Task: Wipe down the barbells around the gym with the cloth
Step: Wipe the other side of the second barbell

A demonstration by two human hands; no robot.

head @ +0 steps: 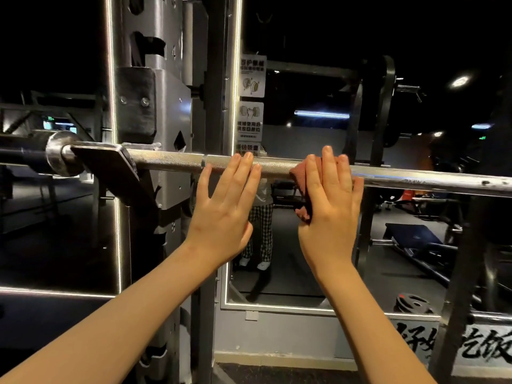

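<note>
A steel barbell [171, 160] lies level across the view, resting in a hook of the grey rack upright [166, 112]. My left hand [224, 212] is flat, its straight fingertips touching the knurled bar. To its right, my right hand [329, 206] presses a reddish-brown cloth [300, 173] against the bar with straight fingers. The cloth drapes over the bar and hangs below it under my palm.
Behind the bar a lit-edged mirror [304, 259] reflects a person in checked trousers. Warning signs [250, 106] hang on the mirror frame. A bench [415, 239] and a weight plate [412, 303] lie low at right. A dark rack post [460, 273] stands at right.
</note>
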